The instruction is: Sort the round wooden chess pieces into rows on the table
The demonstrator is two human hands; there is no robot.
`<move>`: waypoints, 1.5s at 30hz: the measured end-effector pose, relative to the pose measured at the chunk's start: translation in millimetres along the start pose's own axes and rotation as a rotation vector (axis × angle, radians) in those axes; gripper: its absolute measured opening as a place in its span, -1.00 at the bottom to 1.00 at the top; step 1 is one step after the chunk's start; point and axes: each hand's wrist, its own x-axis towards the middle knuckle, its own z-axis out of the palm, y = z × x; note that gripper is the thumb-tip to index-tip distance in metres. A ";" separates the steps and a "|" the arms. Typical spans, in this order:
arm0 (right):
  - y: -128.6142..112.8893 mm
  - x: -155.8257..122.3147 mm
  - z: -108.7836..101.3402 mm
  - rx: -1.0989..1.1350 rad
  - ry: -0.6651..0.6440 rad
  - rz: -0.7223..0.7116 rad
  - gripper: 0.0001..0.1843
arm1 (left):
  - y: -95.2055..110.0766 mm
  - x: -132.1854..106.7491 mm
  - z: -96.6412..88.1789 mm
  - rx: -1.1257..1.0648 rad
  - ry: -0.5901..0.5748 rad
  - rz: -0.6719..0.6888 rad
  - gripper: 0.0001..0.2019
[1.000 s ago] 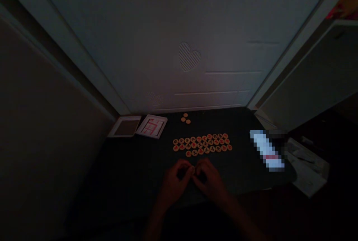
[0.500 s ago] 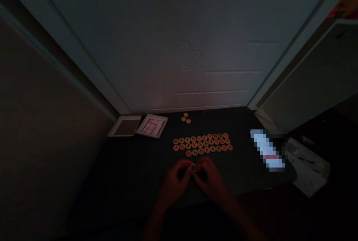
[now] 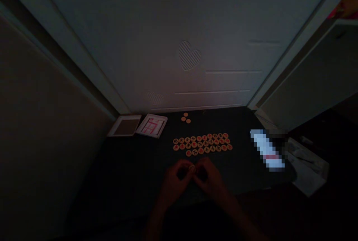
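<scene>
Both the left hand and the right hand pinch one small disc between their fingertips above the near part of the desk; the fingers cover much of it, and its marking cannot be made out. The forearms fade into darkness at the bottom. A bright object on the desk's right side is pixelated beyond reading. At the far left, a shallow tray shows a brown inside; just beside it, a white box holds something with red lines. Past the desk's right end, a pale case contains items too dark to identify. Three rows of round pieces with red or black characters lie just beyond the hands, three plain discs farther back, near an upright panel.
</scene>
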 end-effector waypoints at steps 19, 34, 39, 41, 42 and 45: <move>-2.0 0.4 1.5 -0.065 0.029 0.031 -0.86 | 4.8 -2.0 -3.2 -0.048 -0.017 0.026 -0.83; -1.0 -3.0 2.3 -0.155 -0.029 -0.085 -0.78 | 5.3 0.9 -2.4 -0.013 0.000 0.020 -0.83; -1.4 -2.3 2.0 -0.142 -0.030 -0.067 -0.76 | 4.5 0.5 -3.3 -0.025 0.012 0.036 -0.84; -1.5 -2.3 1.7 -0.128 -0.025 -0.060 -0.75 | 4.4 0.0 -3.8 -0.033 0.001 0.046 -0.85; -1.4 -2.3 1.7 -0.123 -0.023 -0.060 -0.75 | 4.7 -0.3 -4.0 -0.037 -0.003 0.051 -0.85; 0.2 -2.4 2.3 -0.119 -0.010 -0.070 -0.74 | 6.4 -0.8 -4.5 -0.054 -0.010 0.055 -0.85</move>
